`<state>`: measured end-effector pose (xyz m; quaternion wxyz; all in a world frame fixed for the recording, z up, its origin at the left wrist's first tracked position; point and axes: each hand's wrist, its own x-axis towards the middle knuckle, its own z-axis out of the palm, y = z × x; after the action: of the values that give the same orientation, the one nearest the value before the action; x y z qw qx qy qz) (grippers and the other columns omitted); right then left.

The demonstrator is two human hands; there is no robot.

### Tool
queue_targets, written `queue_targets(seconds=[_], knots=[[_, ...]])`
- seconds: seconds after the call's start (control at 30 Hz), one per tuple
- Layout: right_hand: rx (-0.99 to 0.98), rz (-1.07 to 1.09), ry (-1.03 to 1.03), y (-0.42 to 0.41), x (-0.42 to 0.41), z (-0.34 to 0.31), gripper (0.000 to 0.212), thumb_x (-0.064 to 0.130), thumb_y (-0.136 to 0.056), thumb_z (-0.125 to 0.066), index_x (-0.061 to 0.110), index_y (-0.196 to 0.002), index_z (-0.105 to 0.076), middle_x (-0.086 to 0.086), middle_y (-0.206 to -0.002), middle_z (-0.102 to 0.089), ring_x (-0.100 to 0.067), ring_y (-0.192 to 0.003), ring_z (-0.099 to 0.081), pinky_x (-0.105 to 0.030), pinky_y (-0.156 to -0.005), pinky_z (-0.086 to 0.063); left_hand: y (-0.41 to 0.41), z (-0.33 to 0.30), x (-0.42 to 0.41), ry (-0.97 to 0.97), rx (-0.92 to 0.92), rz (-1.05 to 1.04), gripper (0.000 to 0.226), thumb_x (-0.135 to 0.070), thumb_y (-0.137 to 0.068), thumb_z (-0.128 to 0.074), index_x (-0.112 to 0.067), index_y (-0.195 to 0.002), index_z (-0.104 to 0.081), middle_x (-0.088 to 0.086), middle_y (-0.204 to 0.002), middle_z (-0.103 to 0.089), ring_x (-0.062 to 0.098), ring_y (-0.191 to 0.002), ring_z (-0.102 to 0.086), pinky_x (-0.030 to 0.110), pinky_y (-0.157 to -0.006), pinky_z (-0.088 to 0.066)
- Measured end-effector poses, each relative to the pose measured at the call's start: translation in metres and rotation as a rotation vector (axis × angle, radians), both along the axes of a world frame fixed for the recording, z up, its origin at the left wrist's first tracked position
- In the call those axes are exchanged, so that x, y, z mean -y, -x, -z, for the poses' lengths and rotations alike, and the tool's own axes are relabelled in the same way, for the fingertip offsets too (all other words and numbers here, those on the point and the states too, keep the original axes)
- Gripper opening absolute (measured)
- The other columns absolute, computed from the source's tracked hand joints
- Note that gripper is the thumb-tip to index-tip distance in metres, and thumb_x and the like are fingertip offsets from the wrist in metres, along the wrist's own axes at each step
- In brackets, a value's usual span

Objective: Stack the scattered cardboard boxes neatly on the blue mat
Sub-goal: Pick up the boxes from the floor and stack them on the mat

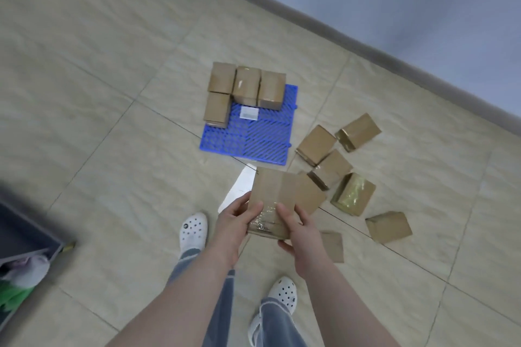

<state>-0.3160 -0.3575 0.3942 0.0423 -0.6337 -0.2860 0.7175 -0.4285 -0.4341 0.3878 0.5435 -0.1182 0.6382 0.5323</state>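
A blue ribbed mat point(253, 138) lies on the tiled floor, with several cardboard boxes point(246, 87) stacked along its far and left edges. I hold a taped cardboard box point(277, 191) above the floor in front of me. My left hand point(234, 222) grips its left side, thumb on top. The right side is gripped by my right hand point(298, 229). Several more boxes point(329, 167) lie scattered on the floor to the right of the mat, one point(389, 227) farthest right and another point(334, 246) partly hidden behind my right wrist.
A grey wall with a dark baseboard point(366, 42) runs diagonally at the upper right. A dark shelf unit point(25, 231) with green and white items stands at the left edge. A bright reflection point(239, 189) shows on the tiles. My feet in white clogs point(193, 231) stand below.
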Motion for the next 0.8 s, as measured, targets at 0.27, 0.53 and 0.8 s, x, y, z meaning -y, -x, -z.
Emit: queue_targets(seconds=[0.27, 0.53, 0.8], knots=[[-0.036, -0.046, 0.062, 0.156, 0.020, 0.016, 0.049, 0.038, -0.084, -0.070, 0.029, -0.130, -0.054, 0.003, -0.113, -0.070, -0.011, -0.093, -0.068, -0.046, -0.097, -0.051, 0.143, 0.017, 0.020, 0.036, -0.026, -0.119, 0.039, -0.012, -0.083, -0.071, -0.019, -0.120, -0.064, 0.004, -0.108, -0.072, 0.019, -0.089, -0.070, 0.030, -0.075, -0.054], [-0.046, 0.059, 0.012, 0.236, -0.021, 0.035, 0.046, 0.035, -0.082, -0.073, 0.027, -0.125, -0.057, 0.002, -0.111, -0.071, -0.014, -0.096, -0.069, -0.042, -0.094, -0.051, 0.221, 0.037, -0.029, 0.096, -0.071, -0.006, 0.058, -0.031, -0.082, -0.073, -0.026, -0.135, -0.050, 0.003, -0.124, -0.062, 0.019, -0.106, -0.064, 0.032, -0.091, -0.048], [0.002, 0.098, 0.039, 0.267, -0.111, 0.088, 0.047, 0.027, -0.083, -0.075, 0.016, -0.123, -0.053, -0.007, -0.114, -0.069, -0.016, -0.087, -0.068, -0.034, -0.080, -0.054, 0.237, 0.078, -0.115, 0.180, 0.249, -0.162, 0.040, -0.018, -0.090, -0.065, 0.003, -0.123, -0.055, 0.018, -0.108, -0.068, 0.020, -0.080, -0.067, 0.019, -0.051, -0.053]])
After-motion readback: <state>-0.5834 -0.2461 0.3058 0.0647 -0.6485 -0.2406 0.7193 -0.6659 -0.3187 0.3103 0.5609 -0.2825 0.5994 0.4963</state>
